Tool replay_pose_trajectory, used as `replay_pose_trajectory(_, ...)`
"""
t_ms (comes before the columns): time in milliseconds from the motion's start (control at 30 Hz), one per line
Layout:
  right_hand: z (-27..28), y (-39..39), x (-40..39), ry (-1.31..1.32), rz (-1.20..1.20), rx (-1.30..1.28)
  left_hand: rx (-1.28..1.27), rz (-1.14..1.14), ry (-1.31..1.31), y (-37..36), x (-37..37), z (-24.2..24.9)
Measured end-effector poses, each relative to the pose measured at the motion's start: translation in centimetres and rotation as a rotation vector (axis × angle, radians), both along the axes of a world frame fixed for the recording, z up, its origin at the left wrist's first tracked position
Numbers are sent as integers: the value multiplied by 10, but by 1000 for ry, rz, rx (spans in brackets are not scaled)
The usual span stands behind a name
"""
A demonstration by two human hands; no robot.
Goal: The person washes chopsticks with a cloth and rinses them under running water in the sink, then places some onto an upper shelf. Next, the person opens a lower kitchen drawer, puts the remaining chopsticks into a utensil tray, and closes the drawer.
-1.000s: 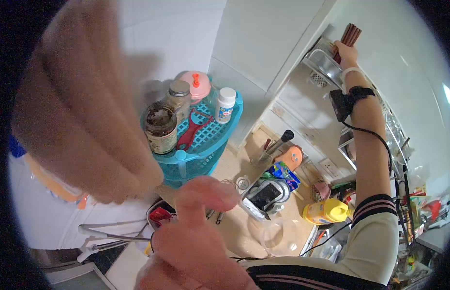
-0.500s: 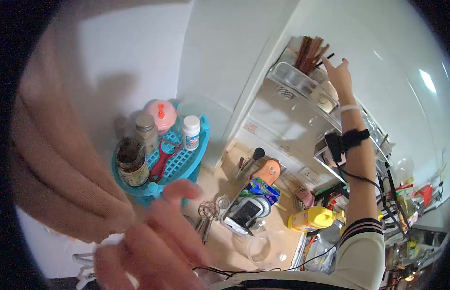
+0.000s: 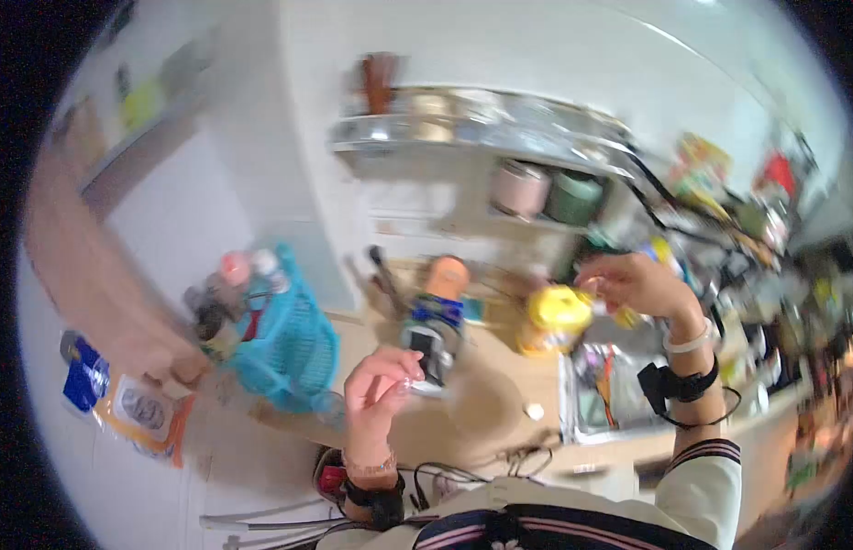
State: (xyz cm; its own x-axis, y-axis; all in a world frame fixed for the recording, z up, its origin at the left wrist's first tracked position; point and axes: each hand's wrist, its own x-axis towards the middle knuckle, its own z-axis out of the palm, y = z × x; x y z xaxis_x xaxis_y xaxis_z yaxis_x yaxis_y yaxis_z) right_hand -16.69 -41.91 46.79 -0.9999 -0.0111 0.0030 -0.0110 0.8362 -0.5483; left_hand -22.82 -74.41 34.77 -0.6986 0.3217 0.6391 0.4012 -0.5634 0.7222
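My left hand (image 3: 379,390) is raised over the near side of the counter, fingers loosely bent and apart. Its fingertips overlap a white tray with a dark screen-like panel (image 3: 428,353). My right hand (image 3: 645,286) hovers at the right, fingers half bent and smeared by motion. Closest to it is a yellow jug (image 3: 557,316), whose top lies right by the fingertips in this view. Behind the tray are a blue packet (image 3: 437,310) and an orange rounded thing (image 3: 448,275).
A turquoise basket (image 3: 303,353) with jars stands at the left. On the wall, a shelf (image 3: 390,131) carries brown chopsticks (image 3: 379,82); a pink canister (image 3: 520,190) and a green canister (image 3: 573,197) are below it. A sink (image 3: 587,426) lies at the right. Cables (image 3: 445,477) hang in front.
The view has swung round. My right hand has come down from beside the chopsticks on the shelf to near the yellow jug. My left hand has moved from close to the camera to over the counter.
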Motion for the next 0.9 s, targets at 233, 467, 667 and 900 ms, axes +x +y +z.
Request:
replay_pose_trajectory(233, -136, 84, 311, -311, -496, -542, -439, -976, -126, 194, 160, -44)
replay_pose_trajectory(467, -261, 96, 642, -78, -1276, -1053, -725, -1583, -225, 384, 387, -118)
replay_pose_trajectory(667, -336, 116, 762, 211, -1585, -1215, -983, -1788, -573, 481, 505, -190)
replay_pose_trajectory(900, -375, 262, 812, 156, -1484, -1270, -975, -1678, -810, 613, 573, -256)
